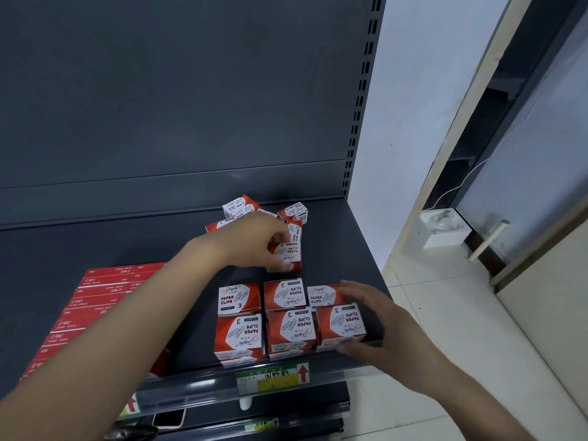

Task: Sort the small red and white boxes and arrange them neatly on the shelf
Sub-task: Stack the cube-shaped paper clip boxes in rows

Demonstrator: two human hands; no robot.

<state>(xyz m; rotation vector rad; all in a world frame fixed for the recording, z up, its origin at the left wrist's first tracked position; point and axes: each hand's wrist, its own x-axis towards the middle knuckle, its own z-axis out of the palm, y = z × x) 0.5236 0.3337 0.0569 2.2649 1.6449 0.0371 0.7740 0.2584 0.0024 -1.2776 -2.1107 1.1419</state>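
Small red and white paper-clip boxes lie on a dark grey shelf (95, 243). Several stand in two tidy rows (289, 319) near the shelf's front edge. A loose pile of the same boxes (294, 213) lies farther back, some tipped over. My left hand (254, 240) reaches to the front of that pile and grips one box (288, 254) from the left. My right hand (372, 326) rests with spread, nearly straight fingers round the right side of the front-right box (342, 321); its thumb is at the box's front bottom corner.
Flat red boxes (95, 307) lie stacked in rows on the shelf's left part. A price label strip (273, 375) runs along the shelf's front edge. Right of the shelf are a white wall, tiled floor and a white box (442, 230).
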